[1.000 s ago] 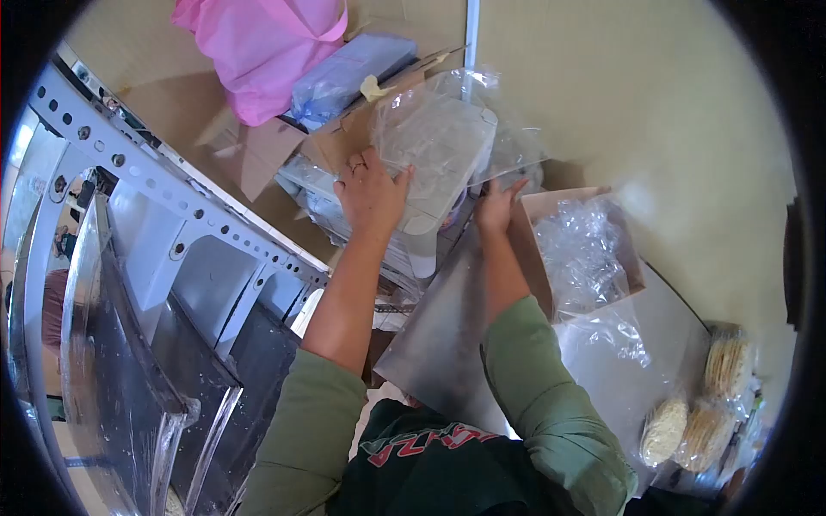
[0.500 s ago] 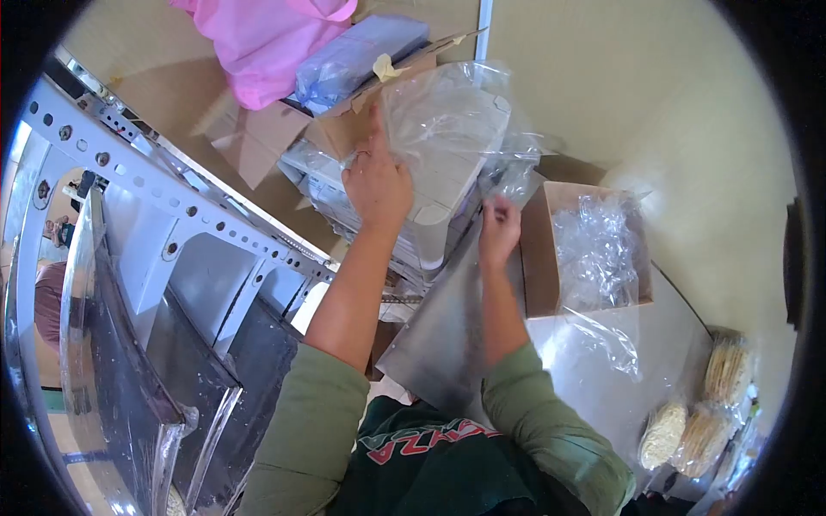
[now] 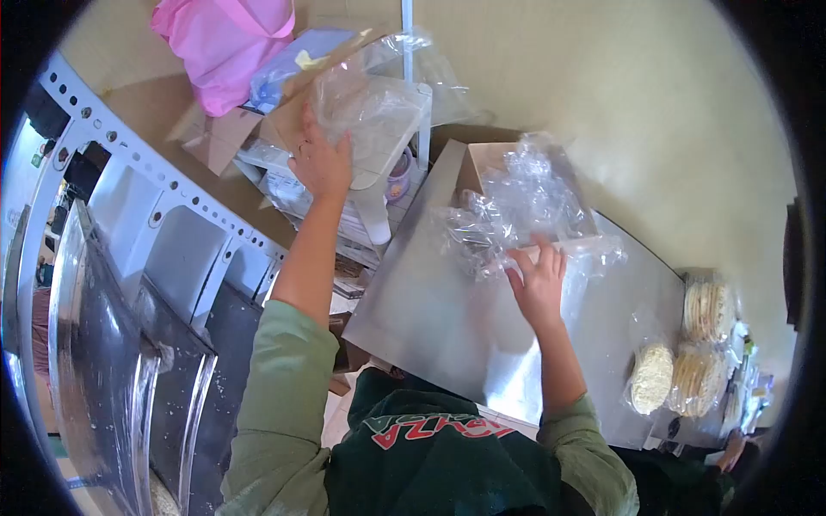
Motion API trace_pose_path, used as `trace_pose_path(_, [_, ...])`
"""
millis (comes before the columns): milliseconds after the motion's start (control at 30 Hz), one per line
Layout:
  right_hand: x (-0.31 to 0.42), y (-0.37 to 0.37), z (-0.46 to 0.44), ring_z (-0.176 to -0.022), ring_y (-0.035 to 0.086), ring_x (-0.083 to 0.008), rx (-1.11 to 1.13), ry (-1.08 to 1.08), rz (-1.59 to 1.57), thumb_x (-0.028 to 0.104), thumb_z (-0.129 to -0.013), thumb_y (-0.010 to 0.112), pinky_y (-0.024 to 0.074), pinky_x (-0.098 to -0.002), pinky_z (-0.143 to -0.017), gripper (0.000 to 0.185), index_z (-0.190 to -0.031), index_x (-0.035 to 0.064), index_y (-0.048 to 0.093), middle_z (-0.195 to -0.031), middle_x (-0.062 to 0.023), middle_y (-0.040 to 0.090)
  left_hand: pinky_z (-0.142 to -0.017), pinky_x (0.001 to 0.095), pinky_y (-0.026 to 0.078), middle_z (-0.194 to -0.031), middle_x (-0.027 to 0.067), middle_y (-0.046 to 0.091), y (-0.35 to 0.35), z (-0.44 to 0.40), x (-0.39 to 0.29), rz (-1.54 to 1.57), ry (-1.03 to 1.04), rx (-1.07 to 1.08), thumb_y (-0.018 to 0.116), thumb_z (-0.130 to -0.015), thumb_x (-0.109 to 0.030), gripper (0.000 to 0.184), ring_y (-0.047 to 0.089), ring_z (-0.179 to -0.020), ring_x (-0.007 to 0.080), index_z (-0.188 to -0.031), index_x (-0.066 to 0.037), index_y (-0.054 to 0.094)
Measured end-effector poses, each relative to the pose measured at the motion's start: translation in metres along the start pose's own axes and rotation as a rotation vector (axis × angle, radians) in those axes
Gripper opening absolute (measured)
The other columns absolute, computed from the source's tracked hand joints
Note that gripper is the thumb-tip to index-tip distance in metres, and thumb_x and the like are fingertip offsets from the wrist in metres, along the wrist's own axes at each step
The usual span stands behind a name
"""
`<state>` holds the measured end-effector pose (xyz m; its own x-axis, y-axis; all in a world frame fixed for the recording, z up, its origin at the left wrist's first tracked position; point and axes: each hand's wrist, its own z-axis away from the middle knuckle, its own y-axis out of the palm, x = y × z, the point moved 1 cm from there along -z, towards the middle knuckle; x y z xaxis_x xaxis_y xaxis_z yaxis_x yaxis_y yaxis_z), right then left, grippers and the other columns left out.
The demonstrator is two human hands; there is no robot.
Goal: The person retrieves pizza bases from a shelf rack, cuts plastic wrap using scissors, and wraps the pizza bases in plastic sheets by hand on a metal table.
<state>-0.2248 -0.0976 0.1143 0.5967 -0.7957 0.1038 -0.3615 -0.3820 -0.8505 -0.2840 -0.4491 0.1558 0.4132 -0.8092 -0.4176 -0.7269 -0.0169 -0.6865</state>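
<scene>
One bare hand, the left hand (image 3: 324,163), lies in the upper middle of the frame with its fingers extended, unclenched, against a brown cardboard flap (image 3: 282,129) and beside a clear plastic bag (image 3: 357,107). That bag is spread over a white plastic stool (image 3: 379,219). Right of centre, the right hand (image 3: 540,284) has its fingers apart and slightly bent at the lower edge of some crumpled clear plastic (image 3: 529,198); whether it pinches any, I cannot tell. This plastic bulges from a small cardboard box (image 3: 488,157) and hangs over its front, above a metal tabletop (image 3: 422,288). Clear-wrapped pale packs (image 3: 695,378) sit at lower right; a pink bag (image 3: 219,56) stands at upper left.
</scene>
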Motion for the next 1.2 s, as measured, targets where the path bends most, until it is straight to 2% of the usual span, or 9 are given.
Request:
trace_pose_path(200, [-0.032, 0.040, -0.003, -0.094, 0.052, -0.0249, 0.153, -0.126, -0.219, 0.005, -0.069, 0.062, 0.0266, -0.0523, -0.100, 0.018, -0.083, 0.0093, 0.052, -0.089, -0.0052, 0.054, -0.080, 0.0418, 0.035, -0.099, 0.0128, 0.050, -0.024, 0.055, -0.064, 0.237, 0.333, -0.188, 0.060, -0.074, -0.018, 0.074, 0.045, -0.093, 0.0297, -0.140, -0.021, 0.024])
trace_pose_path(300, [-0.035, 0.025, 0.011, -0.093, 0.052, -0.0246, 0.162, -0.156, -0.290, 0.001, -0.068, 0.060, 0.0246, -0.0516, -0.102, 0.018, -0.080, 0.0091, 0.049, -0.087, -0.0051, 0.053, -0.080, 0.0423, 0.036, -0.099, 0.0132, 0.047, -0.003, 0.091, -0.074, 0.325, 0.687, -0.035, 0.053, -0.072, -0.003, 0.071, 0.045, -0.092, 0.0289, -0.137, -0.021, 0.030])
trace_pose_path(400, [-0.043, -0.008, 0.038, -0.091, 0.052, -0.0240, 0.206, -0.174, -0.308, -0.003, -0.067, 0.060, 0.0239, -0.0512, -0.103, 0.020, -0.078, 0.0088, 0.047, -0.085, -0.0050, 0.052, -0.082, 0.0405, 0.037, -0.099, 0.0127, 0.045, 0.025, 0.122, -0.067, 0.460, 0.565, 0.307, 0.050, -0.069, 0.007, 0.072, 0.045, -0.091, 0.0292, -0.134, -0.021, 0.037])
trace_pose_path(600, [-0.041, -0.089, 0.052, -0.090, 0.052, -0.0243, 0.336, -0.211, -0.245, -0.008, -0.064, 0.058, 0.0263, -0.0502, -0.103, 0.022, -0.075, 0.0060, 0.047, -0.084, -0.0067, 0.051, -0.077, 0.0335, 0.044, -0.104, 0.0128, 0.048, 0.109, 0.194, -0.014, 1.217, -0.832, 0.494, 0.052, -0.064, 0.012, 0.055, 0.050, -0.084, 0.0260, -0.116, -0.007, 0.051])
trace_pose_path(700, [-0.031, -0.117, 0.043, -0.091, 0.052, -0.0250, 0.332, -0.217, -0.208, -0.010, -0.061, 0.058, 0.0290, -0.0489, -0.103, 0.023, -0.074, 0.0051, 0.047, -0.085, -0.0075, 0.051, -0.071, 0.0332, 0.047, -0.100, 0.0130, 0.054, 0.183, 0.235, 0.032, 0.749, -0.326, 0.302, 0.051, -0.065, 0.011, 0.043, 0.055, -0.078, 0.0255, -0.106, -0.001, 0.054])
trace_pose_path(800, [-0.015, -0.138, 0.023, -0.093, 0.051, -0.0235, 0.370, -0.245, -0.182, -0.008, -0.063, 0.055, 0.0294, -0.0491, -0.103, 0.022, -0.077, 0.0069, 0.048, -0.088, -0.0064, 0.051, -0.069, 0.0350, 0.047, -0.094, 0.0125, 0.058, 0.172, 0.226, 0.030, 0.671, -0.215, 0.344, 0.054, -0.063, 0.009, 0.040, 0.058, -0.078, 0.0268, -0.101, -0.001, 0.056])
trace_pose_path(933, [-0.003, -0.110, -0.010, -0.097, 0.051, -0.0232, 0.326, -0.350, -0.190, -0.003, -0.070, 0.049, 0.0319, -0.0447, -0.102, 0.018, -0.085, 0.0079, 0.052, -0.096, -0.0066, 0.053, -0.071, 0.0362, 0.046, -0.101, 0.0105, 0.059, 0.250, 0.231, 0.074, 0.931, -0.448, 0.591, 0.061, -0.073, -0.009, 0.037, 0.059, -0.086, 0.0261, -0.108, -0.005, 0.053])
trace_pose_path(1000, [-0.011, -0.059, -0.023, -0.100, 0.050, -0.0246, 0.307, -0.387, -0.143, 0.003, -0.074, 0.047, 0.0336, -0.0395, -0.101, 0.019, -0.091, 0.0085, 0.054, -0.099, -0.0077, 0.054, -0.074, 0.0387, 0.045, -0.107, 0.0085, 0.058, 0.176, 0.204, 0.046, 1.191, -0.762, 0.713, 0.063, -0.078, -0.023, 0.041, 0.058, -0.092, 0.0247, -0.114, -0.007, 0.050])
trace_pose_path(1200, [0.001, 0.042, 0.001, -0.116, 0.043, -0.0342, 0.074, -0.171, -0.190, 0.007, -0.076, 0.053, 0.0326, -0.0397, -0.101, 0.013, -0.090, 0.0072, 0.053, -0.123, -0.0146, 0.046, -0.102, 0.0493, 0.019, -0.141, 0.0102, 0.030, 0.097, 0.189, 0.036, 1.345, -1.071, 0.811, 0.046, -0.085, -0.054, 0.067, 0.024, -0.130, 0.0232, -0.135, -0.011, 0.032])
